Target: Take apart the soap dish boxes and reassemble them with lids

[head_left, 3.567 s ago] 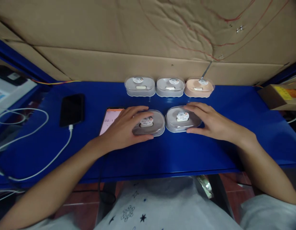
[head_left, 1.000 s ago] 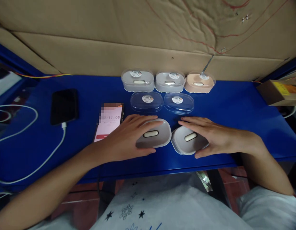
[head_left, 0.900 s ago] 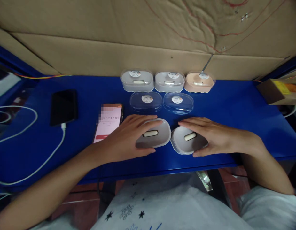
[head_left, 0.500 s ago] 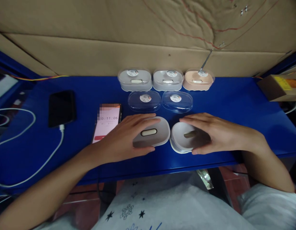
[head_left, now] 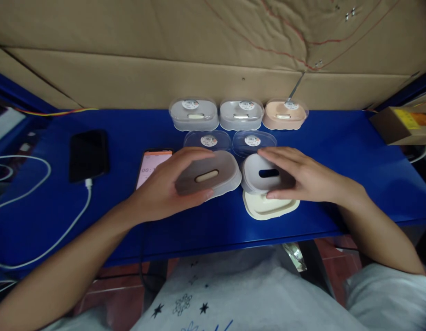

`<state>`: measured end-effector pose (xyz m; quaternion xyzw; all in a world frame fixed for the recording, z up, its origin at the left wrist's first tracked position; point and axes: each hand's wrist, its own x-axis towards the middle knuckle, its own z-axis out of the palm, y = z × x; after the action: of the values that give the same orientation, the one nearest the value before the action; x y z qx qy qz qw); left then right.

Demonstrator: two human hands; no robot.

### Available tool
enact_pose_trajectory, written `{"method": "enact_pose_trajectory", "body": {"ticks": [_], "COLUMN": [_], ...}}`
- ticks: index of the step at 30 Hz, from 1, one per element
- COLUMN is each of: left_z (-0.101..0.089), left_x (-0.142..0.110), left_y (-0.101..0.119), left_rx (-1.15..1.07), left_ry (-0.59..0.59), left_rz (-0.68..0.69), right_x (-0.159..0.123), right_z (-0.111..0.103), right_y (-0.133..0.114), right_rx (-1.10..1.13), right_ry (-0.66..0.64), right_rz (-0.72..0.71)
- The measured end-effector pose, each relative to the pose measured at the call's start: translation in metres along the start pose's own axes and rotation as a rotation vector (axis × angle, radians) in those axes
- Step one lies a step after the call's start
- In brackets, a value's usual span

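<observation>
My left hand point(head_left: 185, 179) is closed around the sides of a grey oval plastic box point(head_left: 223, 168). A cream piece shows through the slot in its top. In my right hand point(head_left: 299, 177) is a grey slotted cover point(head_left: 252, 174), gripped between thumb and fingers. This cover is raised off a cream base point(head_left: 271, 209), which lies on the blue table just below it. The box and the cover are side by side, nearly touching. Behind them lie two clear oval lids point(head_left: 199, 136) with round stickers, partly hidden by my fingers.
Two grey lidded boxes point(head_left: 195, 122) and a peach one point(head_left: 284, 122) line the table's back. A lit phone point(head_left: 154, 161) is partly under my left hand. Farther left lies a dark phone point(head_left: 89, 156) with a white cable point(head_left: 85, 216). A cardboard box point(head_left: 402, 126) is at right.
My right hand has lifted the grey cover up and away, exposing the cream base. My left hand has raised its box and moved it slightly back and left.
</observation>
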<state>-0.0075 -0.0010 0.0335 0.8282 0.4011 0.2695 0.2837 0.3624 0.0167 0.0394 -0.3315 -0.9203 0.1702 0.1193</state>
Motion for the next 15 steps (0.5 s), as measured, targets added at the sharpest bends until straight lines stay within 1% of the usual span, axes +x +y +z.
{"method": "enact_pose_trajectory", "body": {"ticks": [3, 6, 9, 12, 15], "left_z": [-0.001, -0.001, 0.000, 0.003, 0.007], "left_x": [0.001, 0.002, 0.002, 0.001, 0.000], "left_y": [-0.002, -0.005, -0.008, -0.010, -0.010], "left_rx": [-0.033, -0.078, -0.153, -0.276, -0.427], "left_ry": [0.012, 0.013, 0.029, 0.042, 0.007], "left_rz": [-0.014, -0.058, -0.106, -0.124, -0.161], "right_x": [0.009, 0.017, 0.021, 0.021, 0.018], "right_z": [0.010, 0.019, 0.024, 0.023, 0.024], "right_y": [0.008, 0.015, 0.017, 0.009, -0.006], "right_rx": [-0.011, -0.024, -0.045, -0.078, -0.107], "right_ry": [0.053, 0.122, 0.174, 0.231, 0.333], "right_rz": [-0.008, -0.030, -0.062, -0.079, -0.114]}}
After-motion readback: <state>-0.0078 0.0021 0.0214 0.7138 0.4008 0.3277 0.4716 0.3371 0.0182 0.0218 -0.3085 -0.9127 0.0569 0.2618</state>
